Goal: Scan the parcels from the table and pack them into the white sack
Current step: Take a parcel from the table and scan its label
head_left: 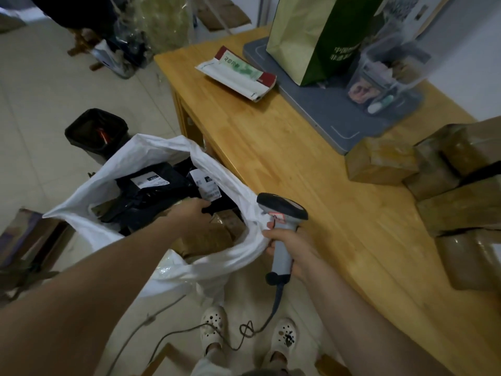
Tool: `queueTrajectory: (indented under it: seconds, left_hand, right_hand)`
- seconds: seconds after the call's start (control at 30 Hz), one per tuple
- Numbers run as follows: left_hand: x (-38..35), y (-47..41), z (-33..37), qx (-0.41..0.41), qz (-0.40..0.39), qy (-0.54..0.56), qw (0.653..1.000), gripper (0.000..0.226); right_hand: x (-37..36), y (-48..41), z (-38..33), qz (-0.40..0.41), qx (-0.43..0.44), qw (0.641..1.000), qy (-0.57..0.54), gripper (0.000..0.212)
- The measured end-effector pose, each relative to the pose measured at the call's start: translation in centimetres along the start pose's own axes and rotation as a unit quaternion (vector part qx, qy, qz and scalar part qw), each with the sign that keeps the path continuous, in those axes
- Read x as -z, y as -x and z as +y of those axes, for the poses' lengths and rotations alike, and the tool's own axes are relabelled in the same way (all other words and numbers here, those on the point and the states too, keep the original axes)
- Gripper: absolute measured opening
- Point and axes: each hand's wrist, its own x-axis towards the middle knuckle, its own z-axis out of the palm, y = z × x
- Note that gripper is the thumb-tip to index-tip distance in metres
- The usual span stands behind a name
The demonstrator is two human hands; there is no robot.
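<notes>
Left hand (193,210) inside white sack (151,150)

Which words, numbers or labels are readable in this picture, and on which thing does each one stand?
"中国": on the green paper bag, first characters only; the rest is blurred.
The white labels on the black parcels in the white sack: too blurred to read.
Print on the envelope on the table: blurred.
The red sticker on the scanner: unreadable.

Head cam — looks down, close over sack (151,150) & table (298,172).
</notes>
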Motion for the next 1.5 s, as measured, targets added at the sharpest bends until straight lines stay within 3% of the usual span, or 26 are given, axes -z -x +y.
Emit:
queueTrajectory:
  seconds: [0.1,0.2,0.3,0.47,0.57,0.67,0.73,0.83,0.97,1.1,1.2,1.27,1.5]
  left_hand:
    - [1.4,1.5,5.3,-0.034,0.172,0.099,0.979,0.034]
    - [2.3,1.8,11.7,-0.121,0.232,0.123,0.957,0.037]
    - [2.0,0.8,18.8,-0.181,0.219,0.090,0.955,0.046]
    - [0.0,-3.1,30.2,-0.228,0.132,-0.023,0.964,0.090]
    - [-0.9,-6.7,35.5,-0.220,0.099,-0.095,0.966,0.110]
    - [-1.5,-10.0,38.7,-0.170,0.077,-0.109,0.976,0.116]
    - [-1.6,-11.1,39.5,-0.152,0.077,-0.112,0.979,0.112]
    - [-1.9,-9.6,39.1,-0.171,0.154,-0.169,0.958,0.097]
    - [-4.4,-4.4,36.2,-0.246,0.155,-0.259,0.921,0.110]
    - [-5.8,-2.2,33.7,-0.243,0.128,-0.157,0.949,0.123]
    - [-5.6,-2.7,34.3,-0.215,0.055,-0.142,0.965,0.137]
    - [-5.7,-3.1,35.0,-0.210,0.017,-0.166,0.963,0.132]
    - [-6.5,-1.5,32.9,-0.206,0.030,-0.147,0.967,0.108]
  right_hand:
    - [2.5,1.2,-0.8,-0.004,0.012,0.999,-0.052,0.010]
    - [6.3,2.4,-2.2,-0.006,0.031,0.993,-0.118,0.014]
    - [11.0,3.7,-3.7,0.025,0.083,0.985,-0.152,0.008]
    - [18.4,4.2,-4.8,0.081,0.128,0.969,-0.195,0.009]
    - [21.8,3.6,-4.5,0.084,0.124,0.968,-0.203,0.012]
    - [24.4,2.9,-4.0,0.083,0.117,0.969,-0.202,0.009]
    - [25.8,2.5,-3.5,0.082,0.112,0.968,-0.210,0.008]
    - [27.4,2.3,-2.8,0.081,0.119,0.963,-0.226,0.008]
    - [28.5,2.6,-2.1,0.068,0.129,0.953,-0.266,0.010]
    - [28.6,2.6,-1.7,0.073,0.119,0.948,-0.286,0.008]
    - [28.3,2.6,-1.3,0.078,0.103,0.947,-0.293,0.011]
    - [28.1,2.6,-1.1,0.081,0.101,0.947,-0.293,0.011]
    - [27.2,3.2,-0.4,0.078,0.109,0.949,-0.284,0.010]
